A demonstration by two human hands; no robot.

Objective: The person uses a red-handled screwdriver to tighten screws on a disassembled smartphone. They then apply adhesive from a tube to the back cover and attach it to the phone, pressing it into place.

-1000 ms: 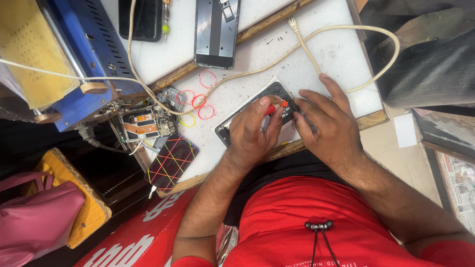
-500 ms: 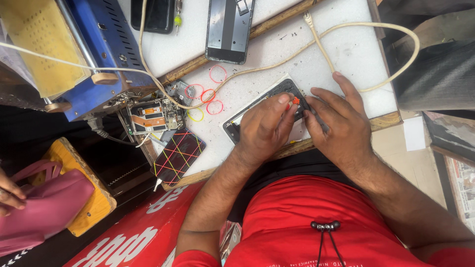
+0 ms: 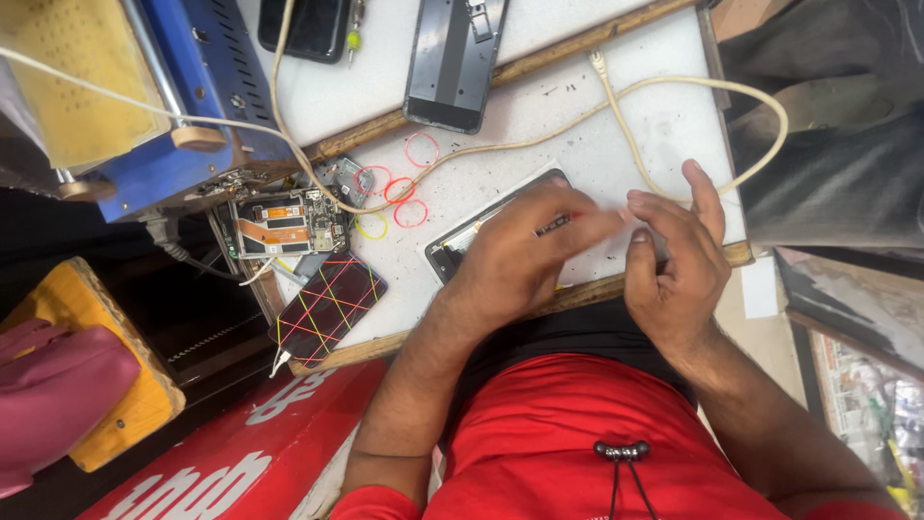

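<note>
From the head view, the left hand [image 3: 525, 255] lies palm-down over a dark phone [image 3: 462, 241] near the white worktop's [image 3: 664, 116] front edge, fingers stretched and pinching something small and red – blurred. The right hand [image 3: 674, 260] hovers just beside it, half open, holding nothing visible – a cream cable [image 3: 674, 87] loops behind, and coloured rubber bands [image 3: 404, 183] lie toward the left edge.

Red shirt [image 3: 577, 433] w/ short sleeves, arms bare. Black cord toggle [image 3: 621, 450] at shirt's middle, below the collar.
</note>
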